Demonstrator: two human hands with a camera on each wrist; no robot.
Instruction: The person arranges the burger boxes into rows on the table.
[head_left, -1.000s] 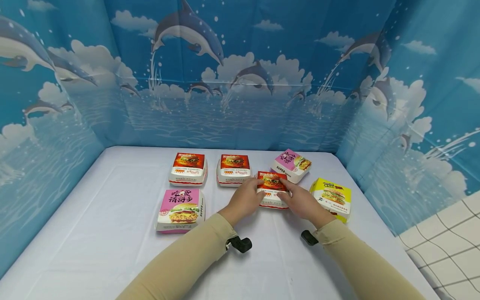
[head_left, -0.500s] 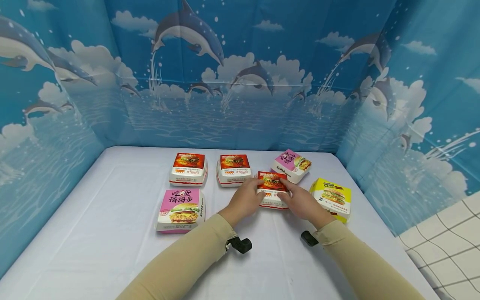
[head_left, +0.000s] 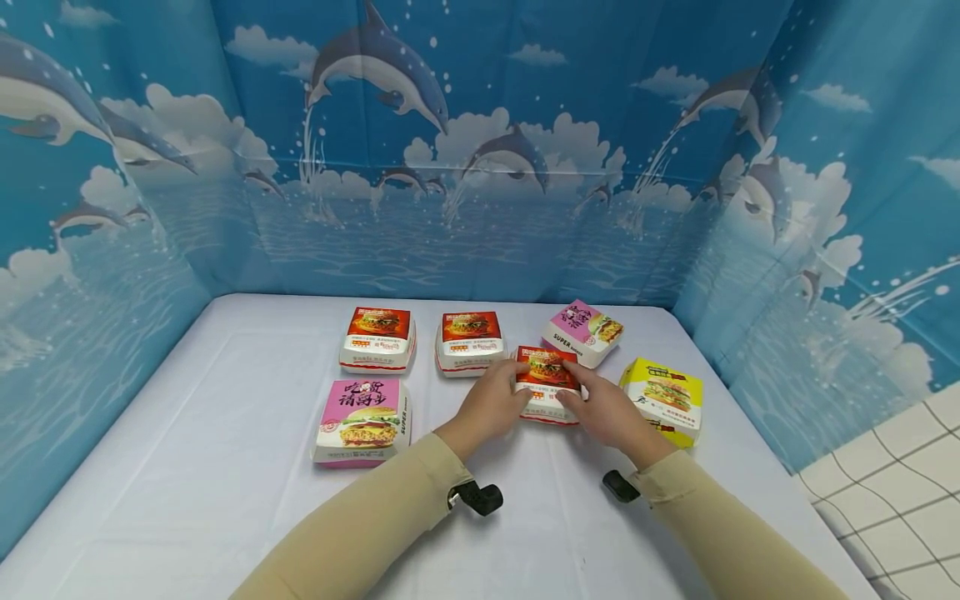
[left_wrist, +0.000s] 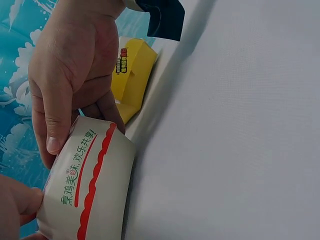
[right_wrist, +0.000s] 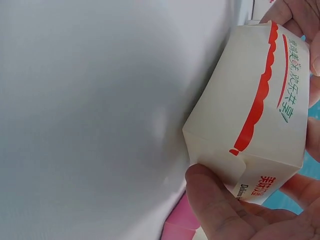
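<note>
Head view: a left hand (head_left: pixel 487 400) and right hand (head_left: pixel 603 408) flank a red-topped burger box (head_left: pixel 547 371), right of centre at the white bench (head_left: pixel 187 500); whether its base touches is unclear.
Left grip: fingers and thumb pinch the box's left side.
Right grip: fingers and thumb pinch its right side.
Behind: a matching box (head_left: pixel 470 343) left, an angled pink box (head_left: pixel 583 333) right.
Beside right hand: a yellow box (head_left: pixel 663 396).
Far left: another red-topped box (head_left: pixel 377 342) behind a straighter pink box (head_left: pixel 363 421).
Backdrop: blue dolphin curtain (head_left: pixel 450 242).

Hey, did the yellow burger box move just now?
No. In the head view, the yellow burger box sits in the same spot, judged against the right edge of the white table.
</note>
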